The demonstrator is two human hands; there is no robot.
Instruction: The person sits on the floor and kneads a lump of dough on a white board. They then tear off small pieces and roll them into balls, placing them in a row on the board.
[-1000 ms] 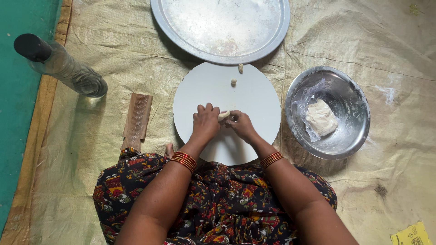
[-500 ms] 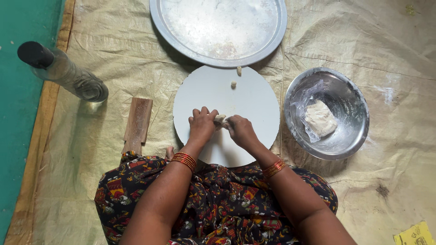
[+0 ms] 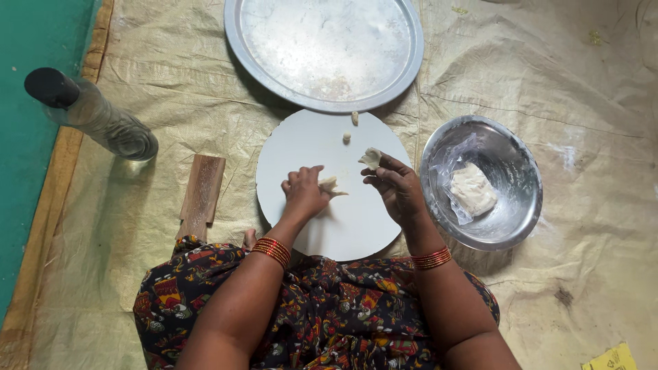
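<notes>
I sit over a round white board [image 3: 305, 147] on a woven mat. My left hand [image 3: 303, 192] rests on the board, its fingers pinched on a small piece of dough [image 3: 331, 184]. My right hand [image 3: 396, 186] is lifted a little to the right, holding another small piece of dough [image 3: 371, 157] at its fingertips. Two tiny dough bits [image 3: 354, 118] lie near the board's far edge.
A large flour-dusted metal plate [image 3: 323, 51] lies beyond the board. A steel bowl [image 3: 510, 205] at the right holds dough in a plastic wrap [image 3: 471, 190]. A wooden paddle [image 3: 200, 195] lies left of the board, and a clear bottle [image 3: 92, 116] stands further left.
My hands were together on one lump of dough at the board's middle. They have parted, and each now holds a piece, the right one moved off to the right.
</notes>
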